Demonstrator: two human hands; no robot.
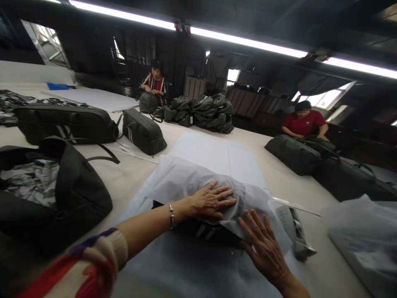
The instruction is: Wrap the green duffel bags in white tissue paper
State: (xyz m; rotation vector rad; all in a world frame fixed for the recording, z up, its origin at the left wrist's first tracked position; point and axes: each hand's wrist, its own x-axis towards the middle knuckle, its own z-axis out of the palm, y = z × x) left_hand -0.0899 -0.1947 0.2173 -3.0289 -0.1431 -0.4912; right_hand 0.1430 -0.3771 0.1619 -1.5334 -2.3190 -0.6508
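A black bag with white stripes (206, 232) lies in front of me, partly under a sheet of translucent white wrapping (176, 174). My left hand (214, 200) presses flat on the wrapping over the bag's top, its fingers spread. To the right, my right hand (263, 244) is also open, fingers stretched out against the sheet near the bag's right end. Neither hand grips anything. More pale sheeting (217, 149) spreads flat on the table beneath and beyond the bag. Much of the bag is hidden by the wrapping and my left arm.
An open black bag stuffed with crumpled paper (34, 182) stands at left, two striped bags (144, 130) behind it. A tape dispenser (296, 231) sits at right beside a plastic-covered stack (359, 231). Two people (305, 120) work across the table, near a bag pile (201, 111).
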